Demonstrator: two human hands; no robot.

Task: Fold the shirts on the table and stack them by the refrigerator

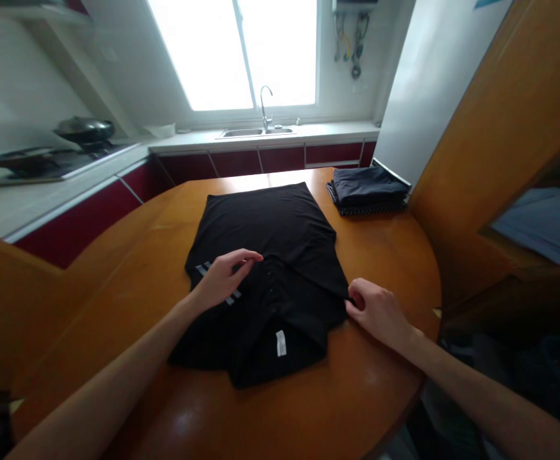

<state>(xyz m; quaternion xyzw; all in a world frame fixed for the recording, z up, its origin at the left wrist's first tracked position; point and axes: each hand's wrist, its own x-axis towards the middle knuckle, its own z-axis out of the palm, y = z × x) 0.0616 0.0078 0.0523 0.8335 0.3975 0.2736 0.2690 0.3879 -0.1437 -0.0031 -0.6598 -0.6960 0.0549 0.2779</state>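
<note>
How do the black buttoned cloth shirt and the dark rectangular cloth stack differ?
The black buttoned cloth shirt lies mostly spread flat; the dark rectangular cloth stack is folded in layers. The shirt covers far more area than the stack. The right hand is at the shirt's edge, while the stack lies untouched. Both rest on the orange-brown wooden table.

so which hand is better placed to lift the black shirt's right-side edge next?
Right, I'd say: the right hand is at that edge of the black shirt, seemingly pinching it. The left hand is over the middle, near the buttons.
</note>
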